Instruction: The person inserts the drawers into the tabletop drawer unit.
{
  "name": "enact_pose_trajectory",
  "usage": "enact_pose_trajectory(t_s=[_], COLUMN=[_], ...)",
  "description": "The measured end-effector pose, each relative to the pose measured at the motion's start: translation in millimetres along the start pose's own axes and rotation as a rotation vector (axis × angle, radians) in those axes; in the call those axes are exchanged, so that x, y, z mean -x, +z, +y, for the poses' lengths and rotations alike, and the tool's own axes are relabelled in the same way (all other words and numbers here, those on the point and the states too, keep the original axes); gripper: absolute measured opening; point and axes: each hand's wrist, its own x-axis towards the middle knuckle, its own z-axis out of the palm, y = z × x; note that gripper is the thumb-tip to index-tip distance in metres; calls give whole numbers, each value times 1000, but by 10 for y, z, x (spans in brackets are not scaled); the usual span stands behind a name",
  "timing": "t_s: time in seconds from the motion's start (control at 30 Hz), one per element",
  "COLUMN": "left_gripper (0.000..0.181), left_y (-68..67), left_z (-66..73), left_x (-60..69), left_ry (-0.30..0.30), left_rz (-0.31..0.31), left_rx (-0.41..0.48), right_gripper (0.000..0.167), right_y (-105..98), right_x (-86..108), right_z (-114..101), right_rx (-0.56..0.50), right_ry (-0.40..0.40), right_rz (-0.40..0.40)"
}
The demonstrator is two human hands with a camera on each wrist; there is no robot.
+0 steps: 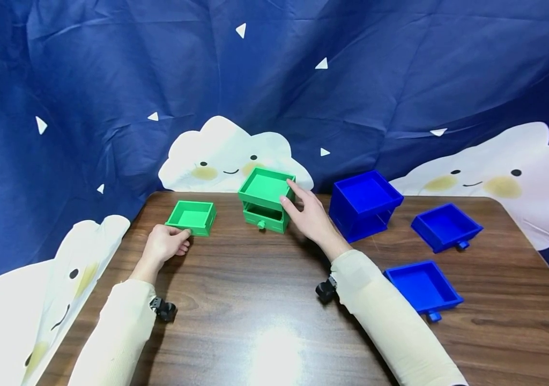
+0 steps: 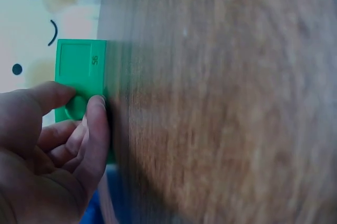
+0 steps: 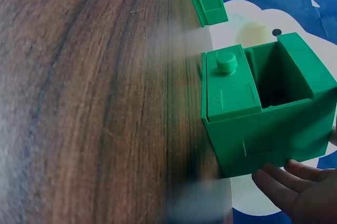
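Note:
A small green drawer [image 1: 192, 220] rests on the table at the left. My left hand [image 1: 164, 244] is at its front, with thumb and index finger pinching the round knob [image 2: 77, 107] in the left wrist view. To the right stands a green cabinet [image 1: 266, 199] with a tray-like top. Its lower drawer [image 3: 231, 90] is in place, and the slot above it is vacant. My right hand [image 1: 310, 214] touches the cabinet's right side, fingers mostly straight and spread, thumb near the upper front corner.
A blue cabinet [image 1: 366, 201] stands just right of my right hand with an open front. Two blue drawers lie farther right: one drawer [image 1: 446, 226] at the back, another drawer [image 1: 423, 287] nearer, beside my right sleeve. A blue cloud-print curtain [image 1: 274, 80] hangs behind the table.

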Motion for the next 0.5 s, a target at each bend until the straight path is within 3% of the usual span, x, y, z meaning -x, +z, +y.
enact_pose_trajectory(t_s=[0.3, 0.5], left_gripper=[36, 39], left_y=[23, 3], left_z=[-57, -47], left_x=[16, 55], left_ry=[-48, -61], left_rz=[35, 25], left_rx=[156, 197], right_gripper=[64, 64], right_y=[7, 5], right_x=[16, 16], right_z=[-3, -4], right_rx=[-27, -27], right_ry=[-1, -1], right_rz=[-2, -4])
